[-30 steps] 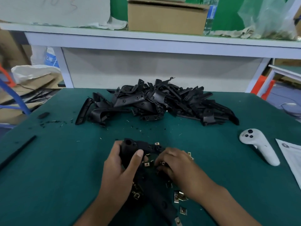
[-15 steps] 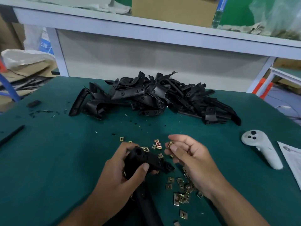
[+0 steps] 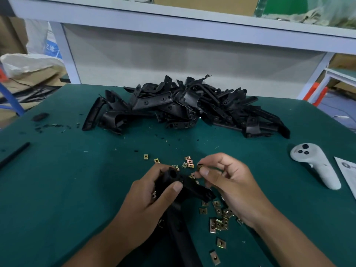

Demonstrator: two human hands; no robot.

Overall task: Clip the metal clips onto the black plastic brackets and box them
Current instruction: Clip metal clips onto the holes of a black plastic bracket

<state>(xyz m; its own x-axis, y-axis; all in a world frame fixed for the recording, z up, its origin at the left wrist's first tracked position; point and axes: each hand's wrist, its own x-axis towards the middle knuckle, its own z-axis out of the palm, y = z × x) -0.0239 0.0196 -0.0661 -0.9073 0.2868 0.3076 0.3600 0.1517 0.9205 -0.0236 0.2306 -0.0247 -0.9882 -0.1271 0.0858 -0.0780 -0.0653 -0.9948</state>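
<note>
We held one black plastic bracket in our left hand, fingers curled around its upper end and the thumb pressed across its front, just below the round socket at its top. The bracket's long leg ran down toward six o'clock, between our forearms, and out of the bottom of the view. Our right hand sat just beside it at three o'clock, with the thumb and forefinger pinching a single metal clip near the bracket's top; the other fingers were loosely curled. Whether the clip touched the bracket we could not tell.

Loose metal clips lay scattered on the green mat, most of them bunched under our right wrist at about five o'clock from the bracket, a few more lying at twelve o'clock just beyond our fingers. Farther off at twelve o'clock, a large heap of black brackets stretched across the mat. At three o'clock, well apart from our hands, a white handheld controller lay on the mat, with the corner of a printed sheet just past it. At nine o'clock a thin black strip lay near the mat's edge, and small black scraps dotted the mat at ten o'clock.
</note>
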